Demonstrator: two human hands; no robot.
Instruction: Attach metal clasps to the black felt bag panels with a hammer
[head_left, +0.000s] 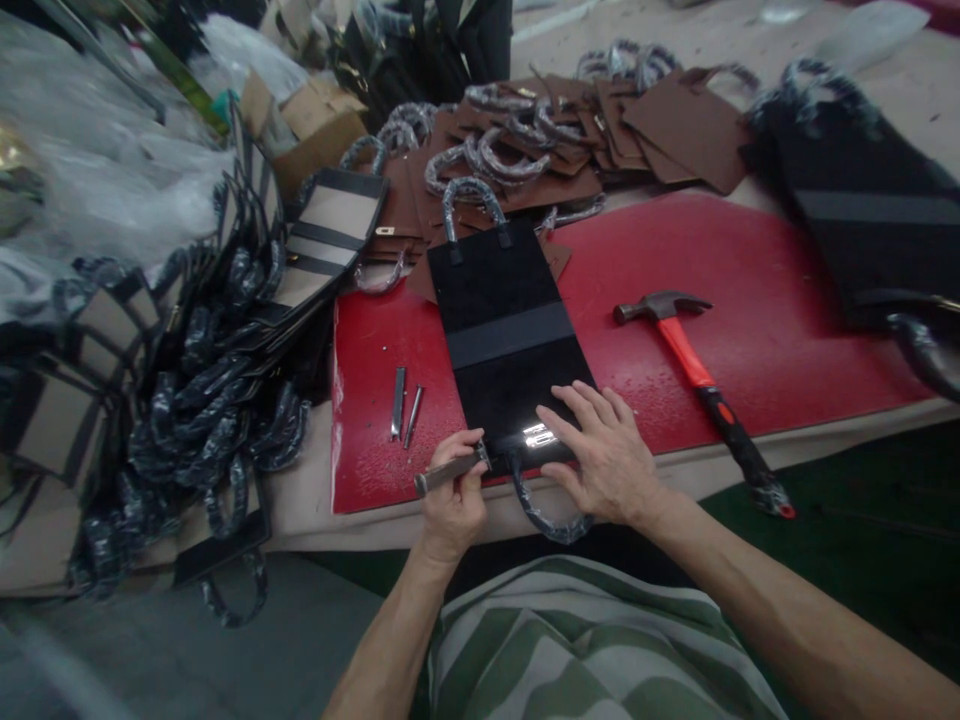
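Note:
A black bag panel (517,335) with two plastic-wrapped handles lies across the red mat (637,240) in front of me. My left hand (454,490) grips a metal punch (448,472), whose forked tip is at the panel's near left edge. Fingers spread, my right hand (604,450) rests on the panel's near right part, beside a shiny plate-like spot (540,435). The near wrapped handle (547,515) hangs over the table's edge between my hands. To the right lies a hammer (686,365) with a red and black grip.
Two small metal tools, a flat bar (397,405) and a thin rod (413,415), lie left of the panel. Black bag pieces (217,380) crowd the left side. Brown panels (517,150) are heaped behind, near a cardboard box (322,120). More black panels (862,200) stand at right.

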